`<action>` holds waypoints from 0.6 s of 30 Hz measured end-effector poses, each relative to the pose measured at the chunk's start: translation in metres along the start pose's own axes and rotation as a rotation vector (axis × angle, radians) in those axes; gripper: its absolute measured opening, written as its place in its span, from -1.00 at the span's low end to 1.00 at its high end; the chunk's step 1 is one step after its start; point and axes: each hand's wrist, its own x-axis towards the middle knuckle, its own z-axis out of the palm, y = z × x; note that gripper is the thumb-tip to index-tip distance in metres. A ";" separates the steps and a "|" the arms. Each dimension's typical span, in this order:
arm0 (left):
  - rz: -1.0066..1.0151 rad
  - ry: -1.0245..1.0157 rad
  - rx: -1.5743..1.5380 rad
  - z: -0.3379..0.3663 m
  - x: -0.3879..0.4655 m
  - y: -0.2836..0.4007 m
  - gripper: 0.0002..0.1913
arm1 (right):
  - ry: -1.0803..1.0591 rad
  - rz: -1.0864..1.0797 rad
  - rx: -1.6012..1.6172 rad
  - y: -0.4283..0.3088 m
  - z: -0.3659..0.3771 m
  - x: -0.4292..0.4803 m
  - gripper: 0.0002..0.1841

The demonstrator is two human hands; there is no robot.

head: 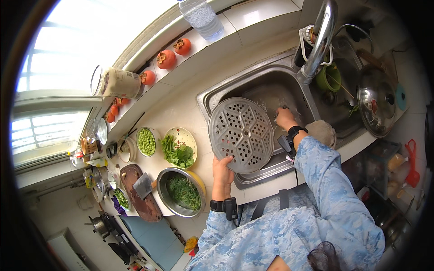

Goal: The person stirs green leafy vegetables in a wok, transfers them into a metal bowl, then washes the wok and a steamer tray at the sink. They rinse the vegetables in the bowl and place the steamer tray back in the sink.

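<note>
My left hand [222,174] grips the lower rim of a round, perforated metal steamer plate [242,135], thumb on its upper face. The plate is tilted over the left part of the stainless steel sink basin [257,84]. Deeper in that basin is my right hand [285,118], fingers curled down at the cloudy water [261,96]. Something small and dark shows at its fingertips; whether it is held is unclear. A chrome faucet [320,50] arches over the sink's divider. A beige cloth [322,132] lies over the front end of that divider, beside my right wrist.
The second basin holds a green container [328,78]; a glass pot lid [377,100] leans at its right. Left of the sink stand a steel bowl of greens [184,193], a patterned bowl [186,139], green beans [146,141] and a cleaver [144,185] on a cutting board [145,206].
</note>
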 end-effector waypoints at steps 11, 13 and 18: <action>-0.117 0.032 -0.175 0.003 0.029 -0.019 -0.48 | -0.049 -1.069 0.246 -0.113 -0.035 -0.170 -0.72; -0.079 -0.106 -0.232 0.004 0.024 -0.017 -0.48 | 0.230 -0.794 0.262 -0.110 -0.052 -0.136 -0.72; -0.022 -0.072 -0.124 0.012 0.027 -0.021 -0.43 | 0.106 -0.896 0.287 -0.114 -0.035 -0.136 -0.75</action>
